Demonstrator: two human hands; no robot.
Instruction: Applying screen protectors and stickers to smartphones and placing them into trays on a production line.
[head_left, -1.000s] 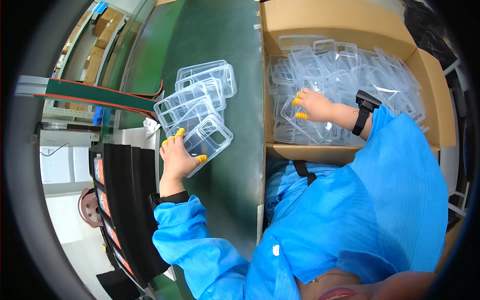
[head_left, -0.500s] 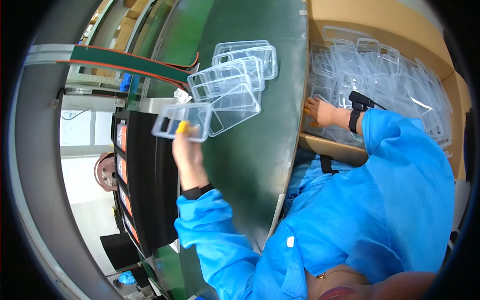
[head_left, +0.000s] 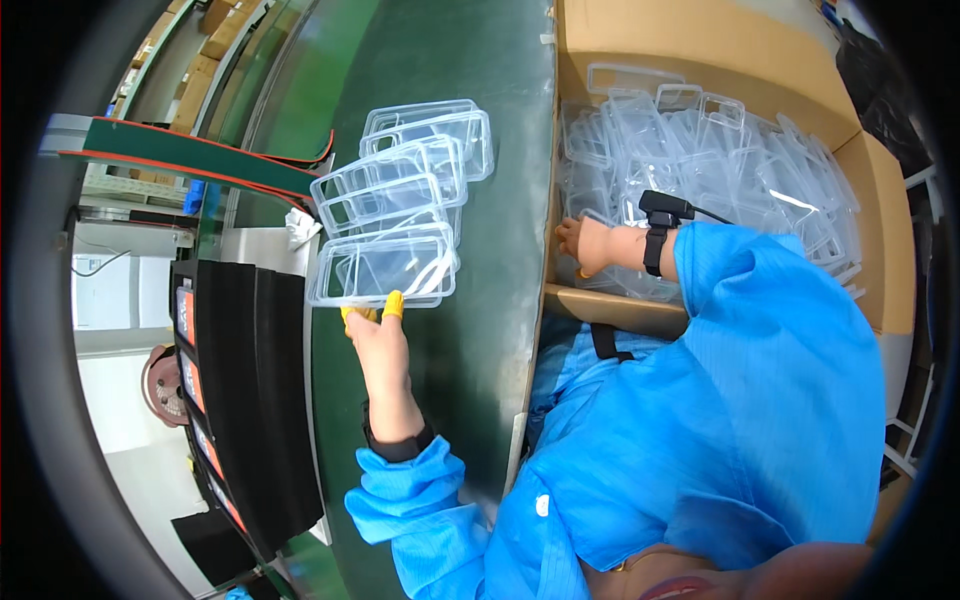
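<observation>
My left hand (head_left: 382,350), with yellow finger covers on its fingertips, pinches the near edge of a clear plastic tray (head_left: 350,266). This tray lies over the near end of a loose, overlapping row of similar clear trays (head_left: 410,165) on the green work surface (head_left: 450,400). My right hand (head_left: 590,246), wearing a black wrist strap, reaches into a cardboard box (head_left: 620,310) on the right. Its bent fingers are near the box's left wall, among many clear trays (head_left: 690,150); what they grip is hidden.
A green band with orange edges (head_left: 200,160) juts in from the left toward the trays. Nearer on the left stands a black rack (head_left: 270,380) with orange-and-white labels. Crumpled white material (head_left: 300,228) lies next to the row.
My left hand has brought its clear tray rightward onto the near end of the row. My right hand stays by the box's left wall. The whole view has shifted a little.
</observation>
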